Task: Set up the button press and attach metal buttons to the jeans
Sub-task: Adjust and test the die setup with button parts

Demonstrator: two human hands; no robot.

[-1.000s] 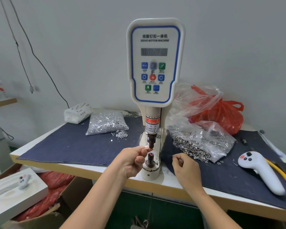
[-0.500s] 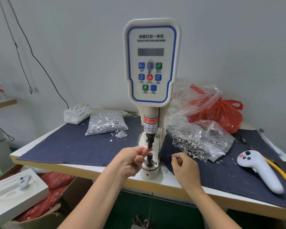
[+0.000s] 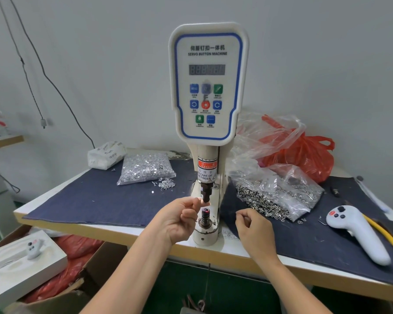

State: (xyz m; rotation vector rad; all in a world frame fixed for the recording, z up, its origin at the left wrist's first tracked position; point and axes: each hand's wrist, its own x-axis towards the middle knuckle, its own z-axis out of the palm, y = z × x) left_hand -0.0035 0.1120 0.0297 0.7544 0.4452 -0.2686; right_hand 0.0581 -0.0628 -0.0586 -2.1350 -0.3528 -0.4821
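Observation:
The white servo button machine [image 3: 208, 87] stands at the table's front edge. Its dark upper punch [image 3: 206, 196] hangs just above the lower die [image 3: 205, 214], which shows a red glint on top. My left hand [image 3: 179, 219] is left of the dies, thumb and forefinger pinched together right at the punch tip; whatever small piece they hold is hidden. My right hand [image 3: 253, 228] hovers right of the machine base with curled fingers, thumb against forefinger, and nothing shows between them. Dark denim cloth [image 3: 95, 198] covers the tabletop.
A clear bag of silver tacks [image 3: 145, 168] lies back left, with loose tacks [image 3: 166, 184] beside it. A bag of metal buttons [image 3: 279, 192] and a red bag [image 3: 309, 155] sit on the right. A white controller [image 3: 359, 233] and a yellow-handled tool [image 3: 382, 233] lie far right. Boxes [image 3: 21, 261] stand below left.
Almost nothing differs. My left fingertips stay pinched at the punch tip and my right hand holds its place; only the view has shifted slightly.

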